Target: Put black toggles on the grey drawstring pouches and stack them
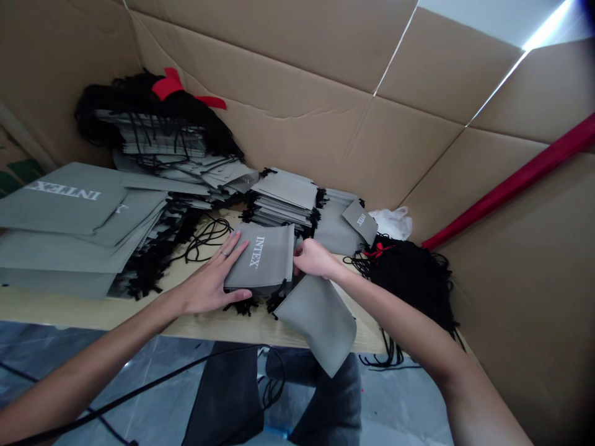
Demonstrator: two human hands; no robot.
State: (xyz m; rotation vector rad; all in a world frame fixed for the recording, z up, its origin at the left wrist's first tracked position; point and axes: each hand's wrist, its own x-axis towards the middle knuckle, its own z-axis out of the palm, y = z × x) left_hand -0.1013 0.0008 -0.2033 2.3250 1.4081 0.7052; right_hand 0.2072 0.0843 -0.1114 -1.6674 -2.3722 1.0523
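Observation:
My left hand (pixel 218 272) lies flat, fingers spread, on the top of a stack of grey drawstring pouches (pixel 274 257) printed INTEX in white. A ring is on one finger. My right hand (pixel 313 257) is closed at the right edge of this stack, its fingertips largely hidden. From under the right hand a loose grey drawstring pouch (pixel 320 319) hangs, bent, its lower corner past the table's front edge. The right hand appears to grip it; the exact hold is hidden. Black cord ends stick out along the stack's near side.
Large grey INTEX pouches (pixel 60 198) are piled left, with a corded bundle (pixel 158 133) behind. More small pouches (pixel 283 192) stand behind my hands. A black cord bundle (pixel 409 279) and white plastic bag (pixel 393 223) lie right. Cardboard walls (pixel 288 74) enclose the table (pixel 195 316).

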